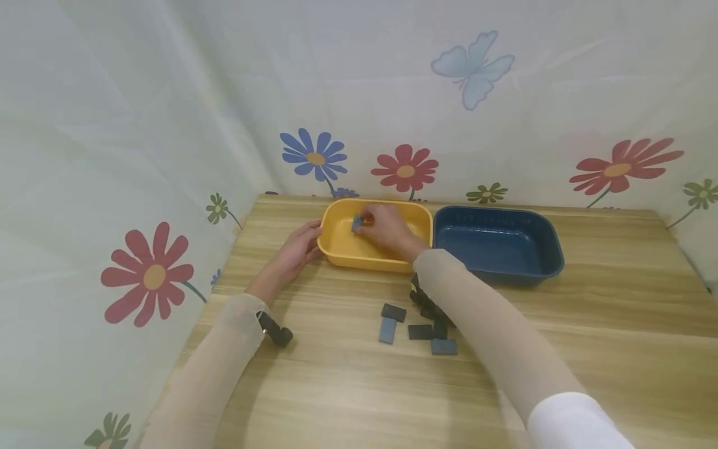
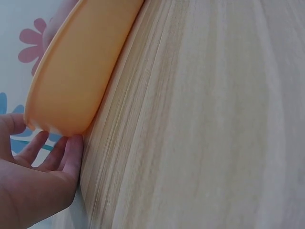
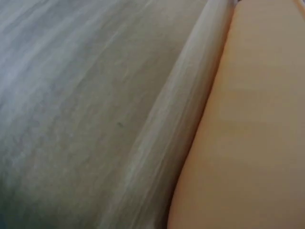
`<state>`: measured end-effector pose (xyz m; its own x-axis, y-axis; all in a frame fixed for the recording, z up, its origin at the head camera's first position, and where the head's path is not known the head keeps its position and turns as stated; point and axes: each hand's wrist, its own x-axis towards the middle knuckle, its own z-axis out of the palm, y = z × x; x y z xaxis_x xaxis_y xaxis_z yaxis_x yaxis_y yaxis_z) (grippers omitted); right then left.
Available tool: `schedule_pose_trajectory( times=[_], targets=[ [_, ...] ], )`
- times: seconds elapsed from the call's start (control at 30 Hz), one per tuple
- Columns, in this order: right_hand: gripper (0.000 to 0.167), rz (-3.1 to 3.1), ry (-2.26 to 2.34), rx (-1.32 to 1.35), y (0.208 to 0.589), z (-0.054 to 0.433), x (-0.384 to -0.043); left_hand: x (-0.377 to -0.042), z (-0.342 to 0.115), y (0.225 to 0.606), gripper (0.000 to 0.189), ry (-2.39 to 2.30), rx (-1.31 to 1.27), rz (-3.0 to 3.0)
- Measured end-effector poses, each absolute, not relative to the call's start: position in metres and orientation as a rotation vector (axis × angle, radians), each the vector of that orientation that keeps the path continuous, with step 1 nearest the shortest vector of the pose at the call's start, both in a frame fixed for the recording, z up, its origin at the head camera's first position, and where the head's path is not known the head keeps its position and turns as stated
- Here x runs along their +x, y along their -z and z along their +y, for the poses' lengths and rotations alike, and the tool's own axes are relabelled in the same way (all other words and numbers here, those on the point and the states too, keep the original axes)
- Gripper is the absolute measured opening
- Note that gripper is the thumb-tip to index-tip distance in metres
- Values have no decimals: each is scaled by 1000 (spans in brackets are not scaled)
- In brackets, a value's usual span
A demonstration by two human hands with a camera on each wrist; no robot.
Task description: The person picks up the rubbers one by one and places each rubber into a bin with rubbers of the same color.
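My right hand [image 1: 387,226] reaches into the yellow basin [image 1: 331,254] and pinches a small grey-blue rectangular tile [image 1: 357,223] between thumb and fingers, over the basin's left half. At the basin's left end, my left hand [image 1: 297,251] touches the outside wall. In the left wrist view, the fingertips of that hand [image 2: 43,176] rest against the end wall of the basin [image 2: 81,71], with the thumb up at the rim. The right wrist view shows the basin's outer wall [image 3: 248,124] but not the right hand.
A dark blue basin [image 1: 555,262] stands right beside the yellow one. In front, several flat tiles lie loose on the wooden table [image 1: 336,374], among them a black tile [image 1: 394,312] and a grey-blue tile [image 1: 387,330]. My right forearm partly covers this group. A flowered curtain [image 1: 359,93] hangs behind.
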<state>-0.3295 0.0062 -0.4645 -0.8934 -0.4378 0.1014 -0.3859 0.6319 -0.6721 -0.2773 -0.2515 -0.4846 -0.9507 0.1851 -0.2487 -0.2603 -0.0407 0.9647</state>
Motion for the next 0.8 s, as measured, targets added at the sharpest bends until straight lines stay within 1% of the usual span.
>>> schedule_pose_trajectory(
  times=[0.17,0.63,0.8],
  targets=[
    [33,2801,1027,-788,464,4,-331,-276,-252,482,52,-2067,-77,1937],
    [28,2825,965,-763,470,3,-334,-279,-252,486,51,-2058,-71,1945],
    [26,2872,875,-796,470,2,-334,-279,-252,487,51,-2058,-49,1954]
  ],
)
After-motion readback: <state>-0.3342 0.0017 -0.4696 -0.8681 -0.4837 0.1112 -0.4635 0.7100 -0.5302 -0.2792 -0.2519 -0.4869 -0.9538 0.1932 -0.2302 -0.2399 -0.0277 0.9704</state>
